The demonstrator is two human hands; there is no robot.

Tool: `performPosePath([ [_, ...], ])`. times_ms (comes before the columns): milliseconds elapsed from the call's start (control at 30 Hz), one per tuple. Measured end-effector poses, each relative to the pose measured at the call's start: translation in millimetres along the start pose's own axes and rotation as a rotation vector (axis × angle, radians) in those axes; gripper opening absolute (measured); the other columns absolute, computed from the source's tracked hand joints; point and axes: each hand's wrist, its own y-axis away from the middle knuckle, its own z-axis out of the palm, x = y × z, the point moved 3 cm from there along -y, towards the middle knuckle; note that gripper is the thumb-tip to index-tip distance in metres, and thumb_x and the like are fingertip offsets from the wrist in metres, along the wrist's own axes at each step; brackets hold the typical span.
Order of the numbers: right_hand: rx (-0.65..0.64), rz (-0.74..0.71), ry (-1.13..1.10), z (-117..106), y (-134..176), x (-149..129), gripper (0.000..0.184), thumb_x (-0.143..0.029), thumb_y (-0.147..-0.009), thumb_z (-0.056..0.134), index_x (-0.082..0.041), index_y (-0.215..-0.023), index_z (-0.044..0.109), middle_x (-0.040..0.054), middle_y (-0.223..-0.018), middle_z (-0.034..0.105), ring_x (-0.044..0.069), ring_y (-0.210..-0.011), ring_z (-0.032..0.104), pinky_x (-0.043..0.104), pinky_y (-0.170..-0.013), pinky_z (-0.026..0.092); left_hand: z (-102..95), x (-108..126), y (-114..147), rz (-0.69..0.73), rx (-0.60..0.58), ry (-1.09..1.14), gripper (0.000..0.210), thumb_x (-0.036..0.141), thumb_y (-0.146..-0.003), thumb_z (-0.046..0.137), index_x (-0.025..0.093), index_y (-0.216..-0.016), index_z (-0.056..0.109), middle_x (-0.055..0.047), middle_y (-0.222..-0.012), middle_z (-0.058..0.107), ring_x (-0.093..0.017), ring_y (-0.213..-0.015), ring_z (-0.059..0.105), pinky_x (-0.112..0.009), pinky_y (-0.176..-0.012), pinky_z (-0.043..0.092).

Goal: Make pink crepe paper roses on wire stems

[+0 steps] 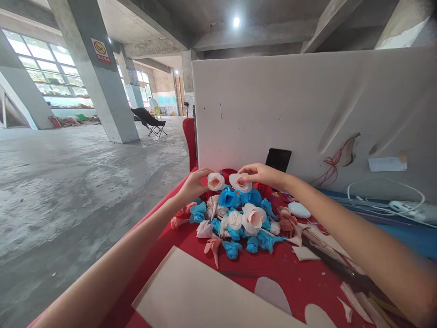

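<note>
Pillar: concrete pillar (99, 77) at far left, a sign on its face; black folding chair (148, 119) on the grey floor just past it.
Left hand (193, 186): fingers bent, partly open, touching the left edge of a flower; tips run partly behind the petals – cannot tell whether the pinch is closed.
Pale sheet (201, 291): flat on the red cloth (235, 269), near edge of view, below the flowers.
Left white flower (216, 182): upright, pinkish centre facing the viewer, at the back of the pile.
Flower pile (235, 219): blue, white and coral blooms heaped together on the cloth, between and below the two hands.
Right white flower (239, 183): just beside its partner, a small gap between; above the blue blooms.
Right hand (264, 176): thumb and forefinger pinching the right flower's petals; remaining fingers folded, partly hidden.
Black tablet (278, 159): leaning on the white panel (252, 109) behind the right hand.
White oval object (299, 210): right of the pile – paper strips (324, 241) nearer the viewer, under the right forearm.
</note>
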Motion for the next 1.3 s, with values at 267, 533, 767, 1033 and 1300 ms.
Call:
performPosePath([
  [267,0.174,0.043,-0.131,-8.6,-9.3,2.5,0.014,-0.021,-0.087,0.052,-0.011,-0.097,0.054,0.0005,-0.080,0.056,0.007,-0.062,0.053,0.020,-0.054,0.047,9.6,-22.1,-3.4,0.009,0.026,-0.197,0.029,0.031,-0.086,0.051,0.016,-0.111,0.053,-0.008,-0.112,0.056,-0.019,-0.094,0.057,-0.040,-0.079,0.049],
  [533,0.267,0.034,-0.157,-12.2,-11.4,2.1,0.018,-0.022,-0.087,0.052,-0.012,-0.101,0.054,0.0036,-0.092,0.057,0.010,-0.073,0.056,0.025,-0.063,0.050,14.7,-31.9,-12.5,0.026,0.067,-0.399,0.028,0.031,-0.087,0.050,0.018,-0.111,0.053,-0.009,-0.117,0.054,-0.020,-0.099,0.055,-0.042,-0.084,0.047],
  [767,0.249,0.139,-0.030,-0.4,-26.4,14.0,0.026,-0.028,-0.088,0.051,-0.013,-0.109,0.053,0.0066,-0.103,0.056,0.015,-0.085,0.057,0.032,-0.072,0.051,19.0,-26.2,-13.1,0.078,0.031,-0.448,0.029,0.031,-0.086,0.050,0.017,-0.112,0.053,-0.009,-0.118,0.053,-0.021,-0.101,0.054,-0.043,-0.085,0.046],
  [1033,0.204,0.194,0.123,14.3,-52.2,18.4,0.028,-0.029,-0.088,0.051,-0.013,-0.111,0.053,0.0077,-0.108,0.055,0.016,-0.092,0.056,0.036,-0.078,0.049,17.3,-34.0,-9.7,0.112,0.041,-0.432,0.029,0.031,-0.086,0.050,0.017,-0.111,0.053,-0.009,-0.116,0.054,-0.020,-0.099,0.055,-0.042,-0.083,0.048],
  [1300,0.159,0.195,0.270,23.0,-66.9,20.0,0.027,-0.031,-0.088,0.050,-0.014,-0.110,0.053,0.0077,-0.109,0.055,0.017,-0.093,0.056,0.036,-0.079,0.049,13.9,-41.1,-5.3,0.095,0.046,-0.436,0.029,0.031,-0.086,0.050,0.017,-0.111,0.053,-0.009,-0.116,0.054,-0.020,-0.098,0.056,-0.041,-0.082,0.048],
])
